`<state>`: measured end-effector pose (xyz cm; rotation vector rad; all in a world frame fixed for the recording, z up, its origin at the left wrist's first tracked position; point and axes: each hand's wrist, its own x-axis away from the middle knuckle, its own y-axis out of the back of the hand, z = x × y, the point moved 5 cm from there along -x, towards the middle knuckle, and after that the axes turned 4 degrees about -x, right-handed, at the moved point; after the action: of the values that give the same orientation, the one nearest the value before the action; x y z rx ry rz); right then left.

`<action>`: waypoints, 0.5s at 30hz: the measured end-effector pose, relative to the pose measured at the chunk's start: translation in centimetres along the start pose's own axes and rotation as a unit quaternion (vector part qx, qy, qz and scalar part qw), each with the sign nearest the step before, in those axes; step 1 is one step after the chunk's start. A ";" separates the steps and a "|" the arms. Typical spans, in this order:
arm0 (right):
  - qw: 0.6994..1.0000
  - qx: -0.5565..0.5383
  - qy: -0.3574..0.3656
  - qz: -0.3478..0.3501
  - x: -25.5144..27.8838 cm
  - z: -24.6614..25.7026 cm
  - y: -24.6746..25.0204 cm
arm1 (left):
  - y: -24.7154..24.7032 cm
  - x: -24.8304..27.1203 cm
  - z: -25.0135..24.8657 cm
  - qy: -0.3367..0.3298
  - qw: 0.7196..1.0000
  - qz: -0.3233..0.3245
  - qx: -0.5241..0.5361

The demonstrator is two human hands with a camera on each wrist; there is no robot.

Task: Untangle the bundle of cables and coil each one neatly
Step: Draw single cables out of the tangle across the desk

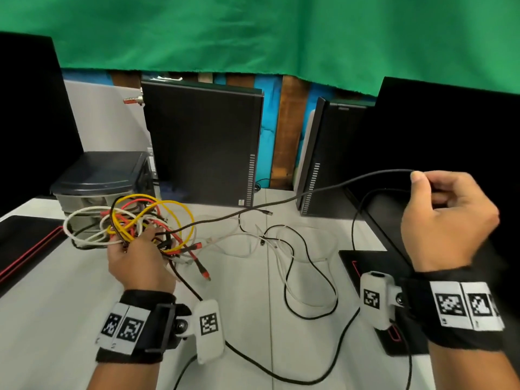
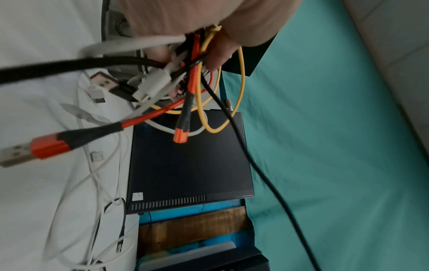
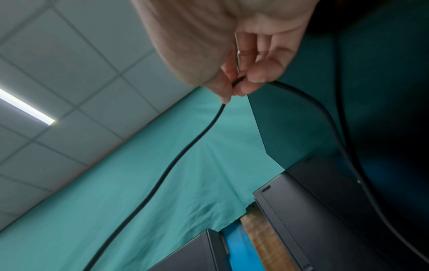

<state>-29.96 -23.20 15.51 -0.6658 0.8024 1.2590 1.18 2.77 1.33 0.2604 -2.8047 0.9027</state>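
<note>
Head view: pale grey worktop, green cloth backdrop, upright black computer case. Left hand grips tangled bundle of yellow, red, white and black cables above worktop. Right hand pinches thin black cable, raised.
Left wrist view: orange-tipped USB plugs dangling.
Right wrist view: tiled ceiling, strip light.

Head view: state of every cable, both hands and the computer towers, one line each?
Left hand: grips the tangled bundle, raised.
Tangled bundle of yellow, red, white and black cables: still knotted.
Right hand: pinches the black cable.
Black cable: pulled out rightward, not coiled.
Loose white cables: lying uncoiled on the white table.
Black computer towers: standing upright.
</note>
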 end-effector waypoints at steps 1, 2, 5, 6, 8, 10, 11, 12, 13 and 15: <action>1.000 -0.005 0.004 -0.007 0.0 0.2 0.0 | 0.0 -0.1 0.0 0.001 1.000 -0.002 0.002; 1.000 -0.010 0.008 -0.016 0.1 0.4 0.1 | 0.0 -0.3 0.0 0.003 1.000 -0.003 0.003; 0.997 -0.030 -0.001 -0.069 -0.4 0.5 0.7 | 0.4 -0.8 -0.1 0.000 1.000 -0.016 -0.004; 0.996 -0.036 -0.015 -0.083 -0.7 0.3 1.1 | 0.7 -1.1 -0.2 -0.004 1.000 -0.020 -0.002; 0.996 -0.031 -0.032 -0.079 -1.3 -0.1 1.7 | 1.1 -1.3 -0.5 -0.007 1.000 -0.020 0.013; 1.000 0.000 -0.023 -0.018 -1.2 -0.4 1.2 | 1.1 -1.5 -0.8 -0.003 1.000 0.000 0.017; 0.998 0.037 -0.017 0.040 -0.8 -0.6 0.4 | 0.9 -1.4 -0.8 -0.003 1.000 0.014 0.014; 0.991 0.082 -0.021 0.106 -0.1 -0.9 -0.6 | 0.6 -1.1 -1.0 -0.003 0.999 0.029 0.013; 0.978 0.118 -0.035 0.166 0.7 -1.4 -1.6 | 0.3 -0.8 -1.1 -0.004 0.999 0.044 0.015; 0.957 0.154 -0.091 0.230 2.3 -3.2 -2.9 | -0.3 -0.2 -1.7 -0.011 0.997 0.067 0.022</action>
<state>-27.37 -25.08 11.85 -0.1052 1.0058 1.5433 1.60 3.52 2.81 0.0891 -2.8529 0.9981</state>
